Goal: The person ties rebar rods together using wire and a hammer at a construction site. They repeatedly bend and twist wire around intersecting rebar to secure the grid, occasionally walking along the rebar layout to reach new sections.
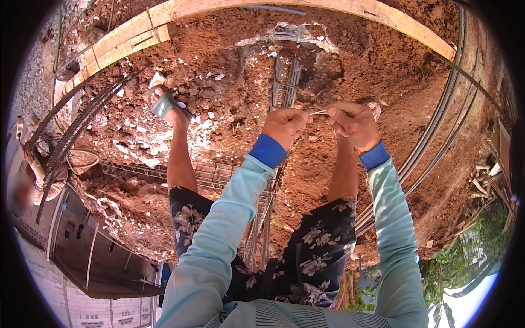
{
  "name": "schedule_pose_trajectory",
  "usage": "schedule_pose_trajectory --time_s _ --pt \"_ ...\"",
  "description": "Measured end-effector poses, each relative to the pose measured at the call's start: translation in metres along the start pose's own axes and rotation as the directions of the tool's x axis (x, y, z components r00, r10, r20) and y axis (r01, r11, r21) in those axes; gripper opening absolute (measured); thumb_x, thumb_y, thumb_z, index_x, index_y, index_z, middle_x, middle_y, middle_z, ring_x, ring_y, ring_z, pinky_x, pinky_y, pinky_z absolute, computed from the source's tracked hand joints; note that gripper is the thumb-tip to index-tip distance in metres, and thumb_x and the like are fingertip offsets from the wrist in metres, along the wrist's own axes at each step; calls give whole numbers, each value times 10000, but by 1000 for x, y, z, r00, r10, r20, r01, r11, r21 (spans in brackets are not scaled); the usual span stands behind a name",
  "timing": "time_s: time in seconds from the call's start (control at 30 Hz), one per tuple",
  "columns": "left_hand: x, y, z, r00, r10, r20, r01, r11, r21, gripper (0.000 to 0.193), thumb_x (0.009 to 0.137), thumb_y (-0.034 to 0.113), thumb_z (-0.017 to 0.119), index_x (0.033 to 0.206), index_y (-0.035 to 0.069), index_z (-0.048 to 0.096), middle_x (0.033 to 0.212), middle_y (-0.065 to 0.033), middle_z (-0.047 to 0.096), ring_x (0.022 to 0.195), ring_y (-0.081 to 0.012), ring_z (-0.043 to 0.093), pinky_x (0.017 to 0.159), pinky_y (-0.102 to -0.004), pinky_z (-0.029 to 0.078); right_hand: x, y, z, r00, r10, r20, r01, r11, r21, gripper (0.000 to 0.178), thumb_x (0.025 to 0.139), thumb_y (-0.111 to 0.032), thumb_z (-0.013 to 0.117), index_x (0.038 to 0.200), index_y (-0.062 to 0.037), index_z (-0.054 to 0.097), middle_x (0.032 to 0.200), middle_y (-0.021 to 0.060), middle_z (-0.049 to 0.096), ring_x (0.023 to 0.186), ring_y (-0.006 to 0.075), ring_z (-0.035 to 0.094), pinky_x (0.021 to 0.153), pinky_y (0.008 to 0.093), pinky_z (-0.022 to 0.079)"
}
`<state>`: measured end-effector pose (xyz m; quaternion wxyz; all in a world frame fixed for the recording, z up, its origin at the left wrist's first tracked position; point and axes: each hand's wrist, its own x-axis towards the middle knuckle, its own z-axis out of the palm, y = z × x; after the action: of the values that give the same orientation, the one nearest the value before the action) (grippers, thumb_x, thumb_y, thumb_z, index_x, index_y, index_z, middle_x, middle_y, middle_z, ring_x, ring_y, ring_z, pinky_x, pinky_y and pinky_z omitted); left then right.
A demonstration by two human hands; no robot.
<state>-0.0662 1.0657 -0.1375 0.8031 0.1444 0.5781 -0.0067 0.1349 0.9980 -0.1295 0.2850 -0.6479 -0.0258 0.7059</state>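
Note:
Both of my hands are raised in front of me over the reddish soil, a short gap apart. A thin, pale strand stretches between them; whether it is string or wire, I cannot tell. My left hand is closed, with thumb and forefinger pinching one end. The other end is pinched in my right hand, its remaining fingers curled. Just beyond my left hand, a rebar cage lies in the dug soil. Another long rebar cage runs through a trench below my hands.
A long wooden plank curves across the far side. Steel bars bend along the right, and more rebar lies at the left. Broken white rubble covers soil near my sandalled foot. Another person is at the left edge.

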Motion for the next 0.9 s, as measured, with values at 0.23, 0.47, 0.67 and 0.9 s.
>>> schedule_pose_trajectory --time_s 0.23,0.47,0.67,0.9 --pt "10 -10 -10 998 -43 41 56 891 -451 318 943 130 653 1097 -145 609 717 2 495 589 -66 405 509 -216 346 -4 35 17 850 -525 42 442 668 -598 192 820 0 685 1004 -49 710 886 80 640 762 211 629 649 327 518" --pt "16 -19 -18 996 83 22 -86 972 221 212 912 137 684 1045 -25 710 831 -37 683 644 -80 544 539 -256 439 -19 1 51 743 -628 231 553 382 -741 242 751 72 657 966 -39 677 963 105 626 856 298 657 708 377 540" --pt "5 -6 -18 980 -68 189 79 996 -52 209 938 131 664 1036 -52 691 816 -9 617 592 -47 454 520 -199 358 -5 2 36 814 -555 172 533 595 -601 155 814 17 679 956 -43 703 917 129 677 800 307 664 706 371 527" --pt "0 -17 -18 980 79 182 -135 937 321 229 873 159 748 961 -46 700 831 -45 695 724 -66 594 641 -241 489 4 9 34 781 -530 331 614 553 -563 84 849 14 620 918 -22 588 838 147 598 814 362 599 723 433 473"
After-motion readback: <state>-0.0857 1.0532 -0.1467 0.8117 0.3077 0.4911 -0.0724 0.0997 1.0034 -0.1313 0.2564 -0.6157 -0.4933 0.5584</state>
